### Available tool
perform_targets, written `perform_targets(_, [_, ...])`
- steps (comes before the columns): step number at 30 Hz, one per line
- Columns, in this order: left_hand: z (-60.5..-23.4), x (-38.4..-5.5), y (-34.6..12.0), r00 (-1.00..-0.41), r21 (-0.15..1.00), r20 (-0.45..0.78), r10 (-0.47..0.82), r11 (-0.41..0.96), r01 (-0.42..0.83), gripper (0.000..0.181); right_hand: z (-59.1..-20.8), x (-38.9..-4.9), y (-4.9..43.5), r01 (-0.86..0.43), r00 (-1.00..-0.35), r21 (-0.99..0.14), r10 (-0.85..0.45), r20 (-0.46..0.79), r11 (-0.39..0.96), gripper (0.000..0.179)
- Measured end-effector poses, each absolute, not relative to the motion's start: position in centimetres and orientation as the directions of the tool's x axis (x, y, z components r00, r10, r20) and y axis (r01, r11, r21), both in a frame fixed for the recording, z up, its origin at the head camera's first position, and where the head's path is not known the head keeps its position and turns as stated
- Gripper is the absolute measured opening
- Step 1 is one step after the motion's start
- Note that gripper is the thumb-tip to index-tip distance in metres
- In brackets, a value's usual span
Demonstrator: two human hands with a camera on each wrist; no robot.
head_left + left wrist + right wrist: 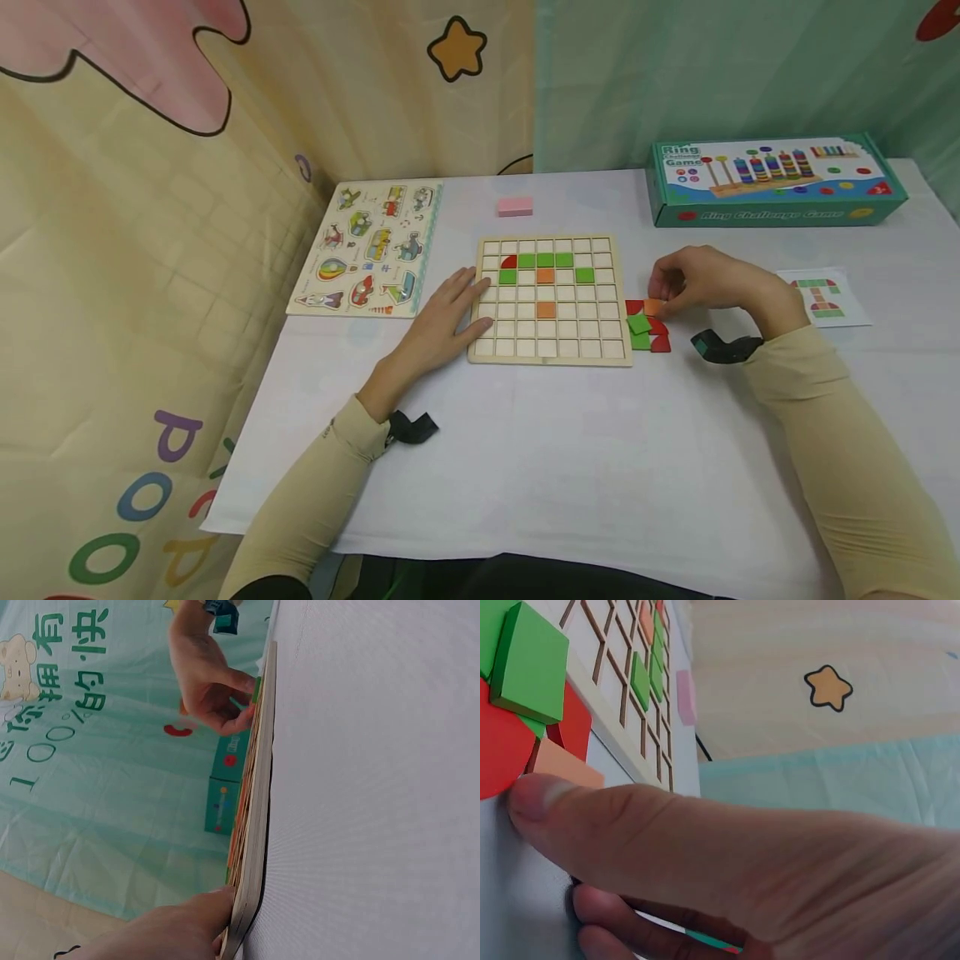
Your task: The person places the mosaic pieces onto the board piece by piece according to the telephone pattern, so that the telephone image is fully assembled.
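Observation:
A wooden grid board (pixel 550 362) lies on the table with green, orange and red tiles in some of its squares. My left hand (pixel 438 321) rests at the board's left edge, fingers and thumb extended onto the rim. To the right of the board is a small pile of red and green tiles (pixel 639 324), some overlapping. My right hand (pixel 701 282) pinches an orange tile (pixel 566 765) at that pile, the thumb lying against it in the right wrist view. Its other fingers are partly hidden behind the thumb there.
A pattern card (pixel 828 298) lies under the right wrist's far side. Behind the board sits a pink block (pixel 515 207). A green game box (pixel 780 183) stands at the back right, and a picture puzzle board (pixel 363 250) lies at the left.

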State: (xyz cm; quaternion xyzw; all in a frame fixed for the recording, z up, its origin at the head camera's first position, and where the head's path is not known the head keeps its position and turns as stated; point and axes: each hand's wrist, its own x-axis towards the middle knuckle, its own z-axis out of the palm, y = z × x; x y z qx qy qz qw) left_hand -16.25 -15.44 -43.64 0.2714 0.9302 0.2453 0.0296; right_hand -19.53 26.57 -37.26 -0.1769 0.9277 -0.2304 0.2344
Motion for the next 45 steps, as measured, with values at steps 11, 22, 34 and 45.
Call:
perform_targets(11, [-43.5, -16.0, -15.4, -0.854, 0.484, 0.078, 0.515, 0.729, 0.484, 0.067, -36.6, -19.1, 26.6, -0.159, -0.867, -0.66, -0.423, -0.262, 0.735, 0.027])
perform_targets(22, [-43.7, -16.1, -15.4, -0.857, 0.479, 0.072, 0.51, 0.736, 0.478, 0.067, -38.9, -18.7, 21.3, -0.211, -0.959, -0.746, -0.282, 0.032, 0.631, 0.02])
perform_targets(34, [-43.8, -16.1, -15.4, -0.855, 0.474, 0.068, 0.514, 0.737, 0.481, 0.067, -40.5, -17.5, 17.3, -0.214, -0.971, -0.788, -0.214, 0.107, 0.577, 0.017])
perform_targets(45, [-43.5, -16.1, -15.4, -0.857, 0.474, 0.072, 0.51, 0.739, 0.48, 0.067, -41.0, -17.7, 15.5, -0.296, -0.945, -0.766, -0.293, 0.148, 0.571, 0.013])
